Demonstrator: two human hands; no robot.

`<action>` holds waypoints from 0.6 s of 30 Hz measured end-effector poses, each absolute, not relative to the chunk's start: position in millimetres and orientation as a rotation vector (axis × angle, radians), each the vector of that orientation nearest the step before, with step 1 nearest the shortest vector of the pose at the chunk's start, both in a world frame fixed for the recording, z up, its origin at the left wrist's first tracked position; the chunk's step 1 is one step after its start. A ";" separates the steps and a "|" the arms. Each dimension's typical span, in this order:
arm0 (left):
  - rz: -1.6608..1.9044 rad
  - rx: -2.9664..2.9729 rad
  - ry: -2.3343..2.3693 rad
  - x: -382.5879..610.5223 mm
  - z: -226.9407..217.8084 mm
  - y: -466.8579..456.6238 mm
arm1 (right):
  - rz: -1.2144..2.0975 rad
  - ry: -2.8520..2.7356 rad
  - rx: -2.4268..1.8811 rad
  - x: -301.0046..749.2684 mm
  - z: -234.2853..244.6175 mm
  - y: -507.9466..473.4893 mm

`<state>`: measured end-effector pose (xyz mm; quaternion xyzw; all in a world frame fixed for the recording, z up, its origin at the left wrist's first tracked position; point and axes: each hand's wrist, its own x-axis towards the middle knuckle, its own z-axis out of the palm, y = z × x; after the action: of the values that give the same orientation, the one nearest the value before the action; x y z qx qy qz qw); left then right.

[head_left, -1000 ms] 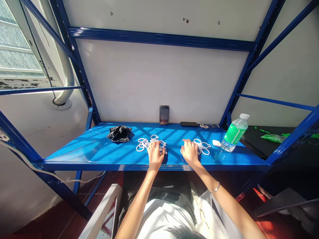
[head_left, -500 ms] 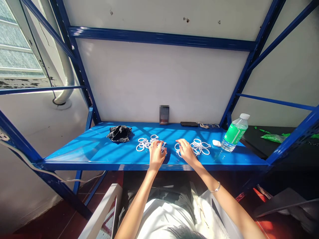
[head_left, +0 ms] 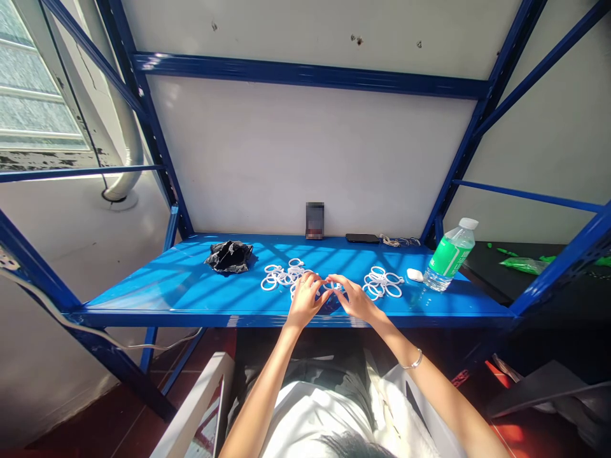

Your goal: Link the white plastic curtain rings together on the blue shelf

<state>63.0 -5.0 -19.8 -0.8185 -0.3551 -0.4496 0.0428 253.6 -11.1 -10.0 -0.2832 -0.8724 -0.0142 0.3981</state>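
Two hands [head_left: 304,305] [head_left: 359,303] pinch white rings [head_left: 335,286] | partly hidden | long axis seemingly left-to-right

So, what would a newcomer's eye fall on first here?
Probably the green-labelled plastic bottle, near the right end of the blue tabletop. Next, the left hand and right hand, close together near the front edge among white rings. A crumpled black plastic bag lies farther left.

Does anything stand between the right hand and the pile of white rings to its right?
Nothing visible does: only blue tabletop shows between the right hand and the pile of white rings. The bottle stands farther right.
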 end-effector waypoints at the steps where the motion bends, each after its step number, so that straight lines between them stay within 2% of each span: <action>1: -1.369 -2.505 -1.099 63.4 -19.8 -5.3 | -0.048 -2.235 -0.717 252.8 -10.2 -11.9; 12: -1.412 -2.505 -1.139 67.6 -22.2 0.1 | 0.018 -2.331 -0.772 247.8 -9.9 -16.9; 18: -1.587 -2.498 -1.203 64.8 -16.7 -3.8 | -0.195 -2.210 -0.775 248.4 -10.8 -13.8</action>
<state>64.8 -3.8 -16.7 -0.7816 -0.3763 -0.4967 -0.0267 248.4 -13.8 -10.8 -0.3043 -0.8678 -0.0766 0.3854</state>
